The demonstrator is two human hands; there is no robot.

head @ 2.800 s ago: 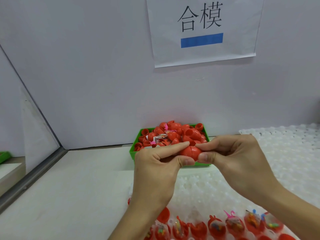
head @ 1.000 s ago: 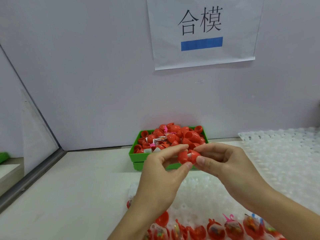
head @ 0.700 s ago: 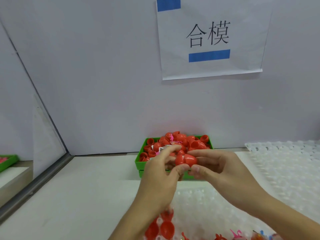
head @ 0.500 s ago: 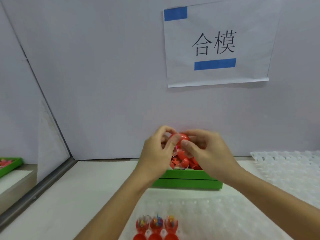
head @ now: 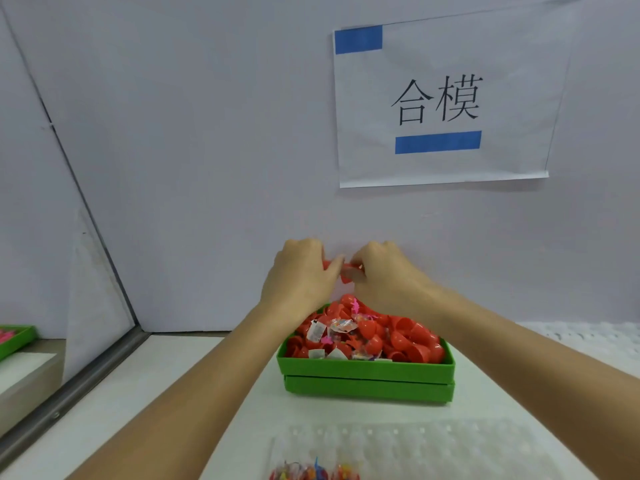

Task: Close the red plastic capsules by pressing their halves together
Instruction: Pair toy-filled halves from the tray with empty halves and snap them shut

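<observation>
Pinching one capsule (head: 341, 268) between my left hand (head: 299, 275) and right hand (head: 384, 275) above the bin (head: 367, 372); I cannot tell whether its halves have met. Loose halves fill that bin, so plenty is left, I judge.

Single head-worn view, facing forward and slightly down across the white worktop (head: 173, 393) toward the near pale wall (head: 207, 133); close range.

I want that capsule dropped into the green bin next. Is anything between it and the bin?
Nothing visible. The red capsule, held by the left hand and right hand, is above the green bin, which is already heaped with red pieces.
</observation>
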